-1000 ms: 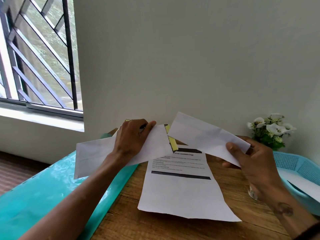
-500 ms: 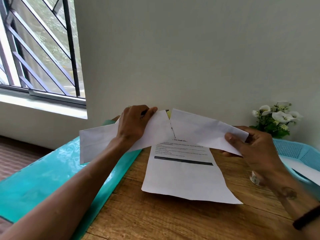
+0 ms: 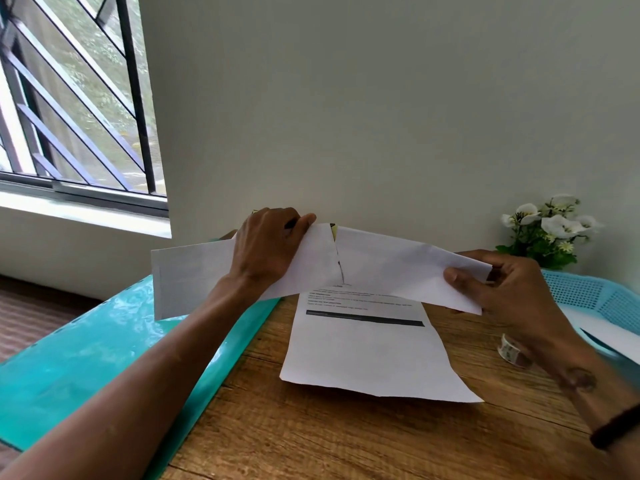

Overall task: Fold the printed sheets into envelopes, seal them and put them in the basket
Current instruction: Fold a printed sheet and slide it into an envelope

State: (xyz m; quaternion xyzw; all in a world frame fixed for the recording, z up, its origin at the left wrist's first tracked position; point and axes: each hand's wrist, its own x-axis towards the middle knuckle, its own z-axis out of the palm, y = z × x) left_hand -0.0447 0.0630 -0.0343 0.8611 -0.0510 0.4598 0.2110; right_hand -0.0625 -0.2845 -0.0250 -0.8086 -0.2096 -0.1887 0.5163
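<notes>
My left hand [image 3: 270, 247] grips a white envelope [image 3: 194, 275] held above the table's left side, its open end facing right. My right hand [image 3: 498, 285] pinches the right end of a folded sheet [image 3: 391, 265]. The sheet's left end meets the envelope's mouth near the middle. Below them a printed sheet [image 3: 370, 351] with a dark bar lies flat on the wooden table [image 3: 311, 438]. The light blue basket [image 3: 588, 292] stands at the right edge with white paper [image 3: 609, 330] inside it.
A teal plastic surface [image 3: 86, 358] borders the table on the left. White flowers [image 3: 550, 226] stand against the wall at the back right. A tape roll [image 3: 509, 349] sits under my right wrist. A yellow object [image 3: 334, 232] peeks out behind the papers.
My right hand has brought the folded sheet left and down until its end meets the envelope's mouth. The view has tilted upward a little.
</notes>
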